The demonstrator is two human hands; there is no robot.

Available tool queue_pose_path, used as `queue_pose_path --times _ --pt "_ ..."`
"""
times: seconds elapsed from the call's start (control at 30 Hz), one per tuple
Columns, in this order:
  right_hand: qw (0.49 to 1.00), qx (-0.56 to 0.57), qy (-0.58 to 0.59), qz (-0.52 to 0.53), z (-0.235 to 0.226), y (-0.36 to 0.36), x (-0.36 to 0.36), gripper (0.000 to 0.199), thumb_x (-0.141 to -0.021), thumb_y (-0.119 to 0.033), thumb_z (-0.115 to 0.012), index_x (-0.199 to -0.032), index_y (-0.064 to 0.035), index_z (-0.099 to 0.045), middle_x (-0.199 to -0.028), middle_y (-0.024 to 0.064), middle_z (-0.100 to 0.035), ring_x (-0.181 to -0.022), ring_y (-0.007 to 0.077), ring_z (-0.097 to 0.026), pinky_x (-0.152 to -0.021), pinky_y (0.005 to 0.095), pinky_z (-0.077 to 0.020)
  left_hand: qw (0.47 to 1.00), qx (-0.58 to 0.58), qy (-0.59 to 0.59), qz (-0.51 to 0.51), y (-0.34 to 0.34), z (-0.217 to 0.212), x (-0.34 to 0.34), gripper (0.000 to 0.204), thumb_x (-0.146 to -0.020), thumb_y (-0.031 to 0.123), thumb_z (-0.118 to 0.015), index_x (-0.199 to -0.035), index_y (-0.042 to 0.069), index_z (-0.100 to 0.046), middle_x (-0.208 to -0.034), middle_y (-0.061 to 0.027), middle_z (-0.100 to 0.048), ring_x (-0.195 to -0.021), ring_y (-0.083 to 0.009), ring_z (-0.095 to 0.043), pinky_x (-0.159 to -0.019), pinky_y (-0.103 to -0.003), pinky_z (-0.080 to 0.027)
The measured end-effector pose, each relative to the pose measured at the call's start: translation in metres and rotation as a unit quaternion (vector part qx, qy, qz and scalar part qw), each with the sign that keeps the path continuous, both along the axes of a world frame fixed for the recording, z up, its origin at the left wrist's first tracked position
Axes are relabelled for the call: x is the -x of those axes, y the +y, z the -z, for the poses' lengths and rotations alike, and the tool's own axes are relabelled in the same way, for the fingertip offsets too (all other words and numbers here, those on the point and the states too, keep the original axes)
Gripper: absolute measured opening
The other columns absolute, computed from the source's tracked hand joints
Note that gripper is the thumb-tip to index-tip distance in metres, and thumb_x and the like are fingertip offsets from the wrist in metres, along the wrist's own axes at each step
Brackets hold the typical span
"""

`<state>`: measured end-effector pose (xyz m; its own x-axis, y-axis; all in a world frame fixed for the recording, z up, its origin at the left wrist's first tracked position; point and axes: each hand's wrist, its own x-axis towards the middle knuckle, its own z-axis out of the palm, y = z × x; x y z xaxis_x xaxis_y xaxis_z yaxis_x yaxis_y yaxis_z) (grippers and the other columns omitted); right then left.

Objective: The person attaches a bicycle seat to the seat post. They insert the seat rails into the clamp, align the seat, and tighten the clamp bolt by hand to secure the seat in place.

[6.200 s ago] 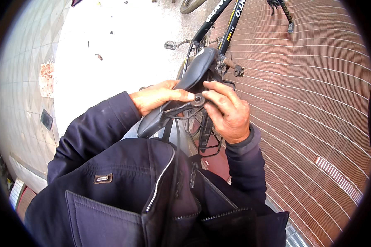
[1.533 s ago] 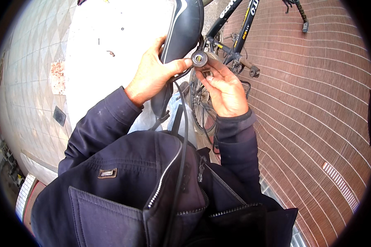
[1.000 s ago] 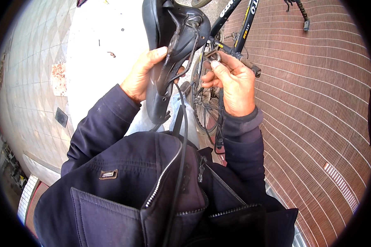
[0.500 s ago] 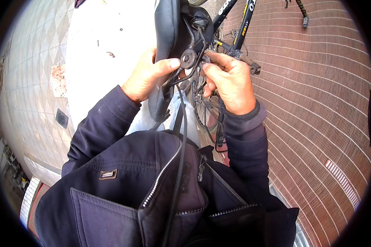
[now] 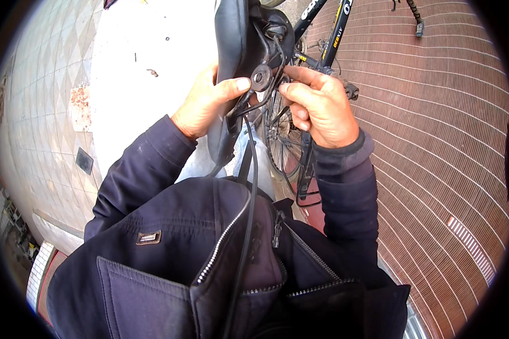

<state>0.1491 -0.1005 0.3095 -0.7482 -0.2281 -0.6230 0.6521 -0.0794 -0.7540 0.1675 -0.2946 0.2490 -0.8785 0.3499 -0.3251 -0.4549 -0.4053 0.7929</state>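
Observation:
A black bicycle saddle [image 5: 229, 56] is held on its side, with its underside and metal rails turned to the right. My left hand [image 5: 205, 104] is closed around the saddle, its thumb by a dark round clamp piece [image 5: 261, 78] that sits on the rails. On the right side of that clamp piece, my right hand [image 5: 324, 107] pinches with thumb and forefinger at a small dark part. That part is mostly hidden by the fingers, so I cannot tell its kind.
Beyond my hands stands a black bicycle frame [image 5: 335, 34] with a spoked wheel [image 5: 284, 141] below it. Ribbed reddish-brown flooring [image 5: 430, 147] spreads on the right. Several small loose bits, one a brownish piece [image 5: 152, 73], lie on the bright white surface at the left.
My right hand has shifted slightly right and keeps its pinch by the clamp piece. The saddle has moved a little to the right with my left hand.

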Motion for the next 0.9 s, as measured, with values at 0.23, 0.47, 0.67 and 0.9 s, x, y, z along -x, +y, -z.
queue_pose_path --times 0.23,0.47,0.67,0.9 --pt "0.994 0.082 -0.066 0.016 0.005 0.004 0.001 0.044 -0.083 -0.005 -0.064 -0.119 0.0149 -0.049 -0.072 0.0003 -0.052 -0.055 0.0049 -0.045 -0.043 0.0210 -0.0356 0.999 -0.028 -0.027 -0.008 0.000 0.005 -0.004 0.053 -0.082 0.041 -0.068 -0.113 0.000 -0.053 -0.086 -0.0105 -0.063 -0.072 -0.0132 -0.063 -0.062 -0.025 -0.056" --pt "0.997 0.067 -0.032 0.030 0.013 0.004 -0.006 0.034 -0.085 -0.006 -0.063 -0.114 0.0100 -0.057 -0.077 0.0008 -0.056 -0.064 0.0064 -0.051 -0.052 0.0214 -0.0419 1.000 -0.024 -0.017 0.009 0.000 0.008 -0.004 0.053 -0.082 0.039 -0.068 -0.114 0.000 -0.053 -0.087 -0.0110 -0.063 -0.073 -0.0139 -0.064 -0.062 -0.026 -0.056" --pt "0.992 0.116 -0.031 0.026 0.017 0.013 -0.012 0.030 -0.090 -0.007 -0.060 -0.117 0.0050 -0.058 -0.098 0.0074 -0.064 -0.083 0.0138 -0.062 -0.067 0.0259 -0.0505 1.000 -0.007 -0.013 0.010 0.003 0.008 -0.003 0.054 -0.081 0.037 -0.071 -0.115 -0.001 -0.052 -0.092 -0.0106 -0.063 -0.078 -0.0148 -0.064 -0.065 -0.026 -0.057" --pt "0.980 0.182 -0.047 0.061 0.028 0.030 -0.019 0.029 -0.092 -0.005 -0.057 -0.119 0.0047 -0.057 -0.104 0.0118 -0.064 -0.089 0.0196 -0.063 -0.079 0.0335 -0.0517 1.000 0.026 0.012 0.008 0.012 0.010 -0.003 0.056 -0.079 0.035 -0.073 -0.117 -0.001 -0.052 -0.097 -0.0089 -0.062 -0.083 -0.0151 -0.063 -0.077 -0.029 -0.054"
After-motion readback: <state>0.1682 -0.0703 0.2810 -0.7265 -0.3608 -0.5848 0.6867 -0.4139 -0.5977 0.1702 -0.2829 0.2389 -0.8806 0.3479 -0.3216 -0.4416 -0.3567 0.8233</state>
